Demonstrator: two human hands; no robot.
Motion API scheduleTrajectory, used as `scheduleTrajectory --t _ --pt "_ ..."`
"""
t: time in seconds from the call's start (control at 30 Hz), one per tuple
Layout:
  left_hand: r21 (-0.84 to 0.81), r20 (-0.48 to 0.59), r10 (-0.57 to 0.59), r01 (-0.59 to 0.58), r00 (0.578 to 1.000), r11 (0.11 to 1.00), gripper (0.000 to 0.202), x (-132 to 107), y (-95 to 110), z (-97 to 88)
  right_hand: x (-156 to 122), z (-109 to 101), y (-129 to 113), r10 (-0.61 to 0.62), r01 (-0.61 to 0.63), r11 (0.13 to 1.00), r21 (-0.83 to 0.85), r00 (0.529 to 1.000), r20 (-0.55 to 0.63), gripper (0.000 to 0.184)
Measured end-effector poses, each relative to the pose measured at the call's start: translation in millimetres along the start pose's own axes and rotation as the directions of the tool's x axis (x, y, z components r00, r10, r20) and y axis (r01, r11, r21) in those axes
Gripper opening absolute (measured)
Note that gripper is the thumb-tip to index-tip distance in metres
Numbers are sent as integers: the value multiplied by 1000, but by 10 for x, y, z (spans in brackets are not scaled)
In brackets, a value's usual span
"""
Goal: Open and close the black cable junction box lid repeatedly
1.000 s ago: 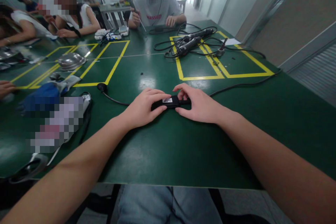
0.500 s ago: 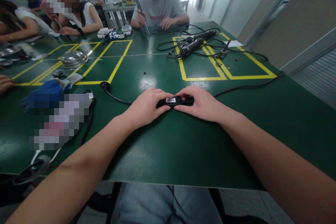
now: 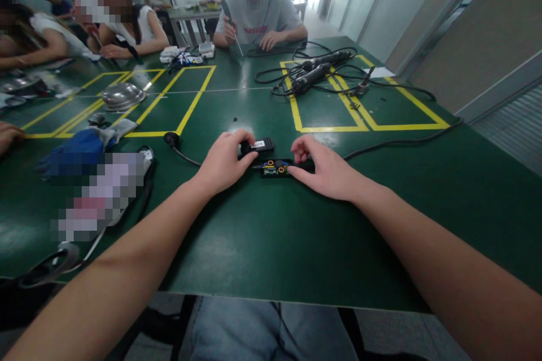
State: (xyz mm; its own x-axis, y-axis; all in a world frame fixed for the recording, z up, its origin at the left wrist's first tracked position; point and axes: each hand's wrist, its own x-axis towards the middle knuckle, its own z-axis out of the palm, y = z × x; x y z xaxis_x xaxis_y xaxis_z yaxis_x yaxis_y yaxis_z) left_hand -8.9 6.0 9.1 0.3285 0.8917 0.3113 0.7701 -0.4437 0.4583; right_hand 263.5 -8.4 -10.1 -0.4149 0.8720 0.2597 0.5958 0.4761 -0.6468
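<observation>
My left hand (image 3: pixel 226 161) pinches a black plastic cover (image 3: pixel 263 145) with a white label, lifted off and held just behind an opened black case. In that open case (image 3: pixel 275 169) on the green table, a small circuit board with copper-coloured rings and coloured wires shows. My right hand (image 3: pixel 324 168) is at the case's right end, thumb tip at its edge and the fingers apart from it, curled loosely above. A black cable (image 3: pixel 381 142) runs off to the right behind this hand, and one with a black plug (image 3: pixel 171 139) lies to the left.
Blue gloves (image 3: pixel 74 149) and a blurred-out long item (image 3: pixel 99 192) lie at left. Beyond are a metal bowl-like part (image 3: pixel 122 96) and black electric screwdrivers (image 3: pixel 311 76) with tangled cords inside yellow tape lines. Across the table a person (image 3: pixel 262 17) holds a tool; others sit at left.
The labelled cover has come off the case and moved up and left with my left hand, exposing the board. My right hand's fingers have loosened and spread.
</observation>
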Motion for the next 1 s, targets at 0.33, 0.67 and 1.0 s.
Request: scheduleTrajectory --t 0.33,0.67,1.0 --pt "87 74 190 -196 979 977 21 -11 -12 -86 27 -53 -41 -30 33 998 -57 998 56 7" --pt "50 259 209 -229 943 972 10 -79 101 -111 18 -64 -89 -35 41 996 -80 997 75 3" --pt "-40 221 225 -222 949 974 19 -71 88 -111 18 -107 -105 -31 34 998 -44 997 71 8"
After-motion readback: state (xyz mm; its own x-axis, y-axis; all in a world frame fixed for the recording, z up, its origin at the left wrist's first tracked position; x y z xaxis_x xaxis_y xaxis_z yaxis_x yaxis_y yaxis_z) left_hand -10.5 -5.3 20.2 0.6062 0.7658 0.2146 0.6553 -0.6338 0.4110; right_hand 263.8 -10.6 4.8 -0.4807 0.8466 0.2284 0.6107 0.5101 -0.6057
